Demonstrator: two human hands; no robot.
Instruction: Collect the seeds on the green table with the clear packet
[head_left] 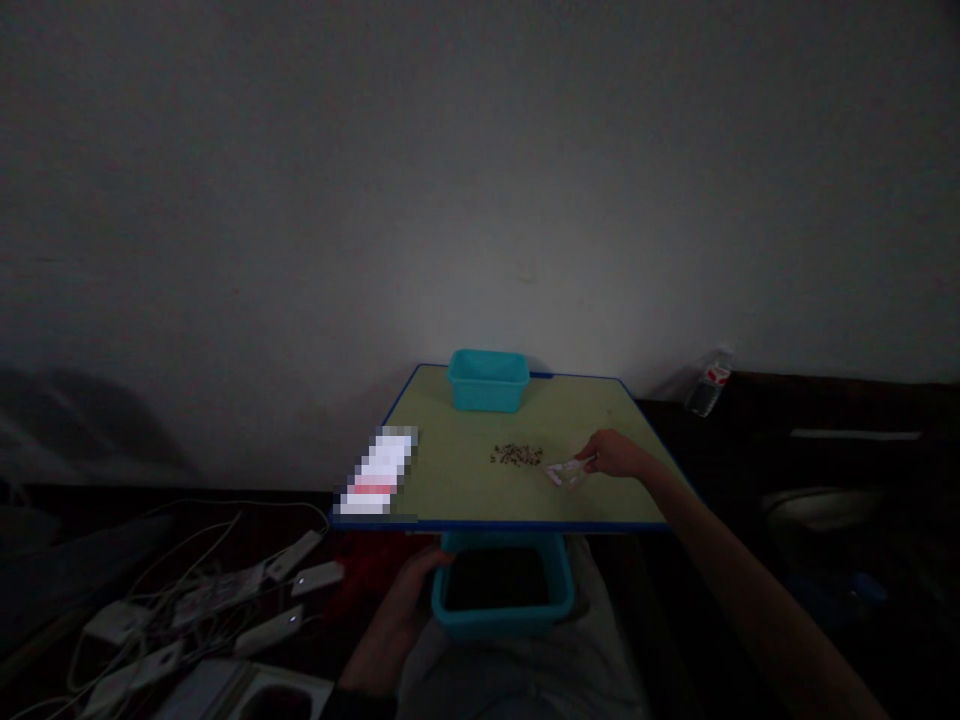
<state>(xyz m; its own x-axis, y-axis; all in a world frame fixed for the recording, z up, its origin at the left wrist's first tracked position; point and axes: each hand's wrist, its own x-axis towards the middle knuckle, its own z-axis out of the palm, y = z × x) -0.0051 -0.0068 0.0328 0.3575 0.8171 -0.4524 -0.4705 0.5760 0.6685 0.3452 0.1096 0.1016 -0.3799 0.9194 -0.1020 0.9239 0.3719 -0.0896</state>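
Note:
My right hand (613, 455) is closed on a clear plastic piece with whitish patches (567, 471), perhaps a small bag; its exact kind is hard to make out. It is held low over the table, just right of a scatter of small dark grains (517, 455). On my lap, a turquoise plastic bin (501, 622) with dark contents (498, 578) sits below the table's front edge. My left hand (417, 590) grips the left rim of this bin, its fingers partly hidden. A second turquoise bin (489, 397) stands at the back of the table.
The yellowish table (450, 500) has a blue edge and stands against a grey wall. A pixelated, bright phone-like object (377, 475) lies at its left. Chargers and tangled white cables (217, 595) cover the floor at left. A plastic bottle (709, 386) leans at right.

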